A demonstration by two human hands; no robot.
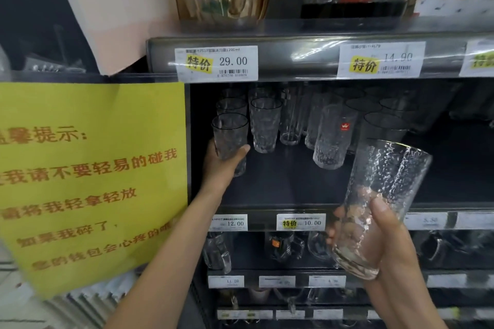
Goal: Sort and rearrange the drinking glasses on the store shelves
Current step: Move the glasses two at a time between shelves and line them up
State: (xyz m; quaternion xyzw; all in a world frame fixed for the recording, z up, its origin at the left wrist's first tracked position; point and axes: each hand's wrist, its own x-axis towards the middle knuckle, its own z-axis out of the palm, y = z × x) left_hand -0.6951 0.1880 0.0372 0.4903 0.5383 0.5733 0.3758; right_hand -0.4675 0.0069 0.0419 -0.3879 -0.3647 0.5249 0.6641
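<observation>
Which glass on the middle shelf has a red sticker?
The tall hammered glass at front centre of the middle shelf, label on its upper half; the others show none.

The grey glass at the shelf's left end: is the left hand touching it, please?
Touching: head view shows the left hand curled round the grey glass.

Dark store shelf (283,184) of glassware.
Clear dimpled drinking glasses (266,125) stand back left; a red-stickered hammered glass (334,141) stands nearer the front.
</observation>
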